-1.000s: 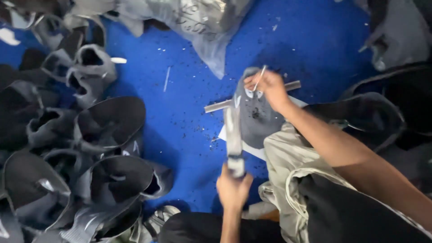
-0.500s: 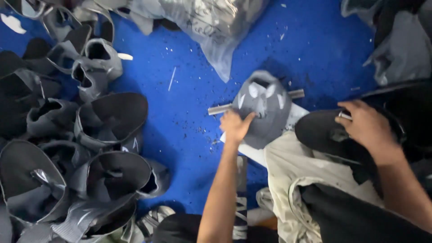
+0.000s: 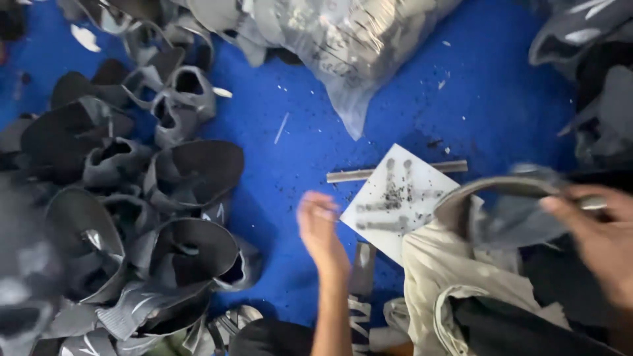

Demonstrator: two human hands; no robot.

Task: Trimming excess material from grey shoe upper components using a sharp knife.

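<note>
Grey shoe upper (image 3: 501, 211): you have it at the right of the view, lifted above your lap; soft, curved, with a pale rim arcing over the top; blurred, so the finer texture is lost.
Right hand (image 3: 597, 237): your fingers are curled over the upper's right edge, pinching it; the grip is closed on the fabric.
Left hand (image 3: 320, 231): it hovers with loosely spread fingers over the blue floor, holding nothing; just left of the white board.
White board (image 3: 395, 198): flat, square, turned like a diamond; streaked with dark smudges and crumbs.
Metal rod (image 3: 356, 175): thin, grey, straight; it lies behind the board's upper corner.
Blue floor (image 3: 283, 165): matte, speckled with dark bits.
Pile of uppers (image 3: 151, 217): dark grey, hollow, floppy shells heaped at the left.
Plastic bag (image 3: 343, 39): clear, crinkled, stuffed with grey pieces, at the top.
</note>
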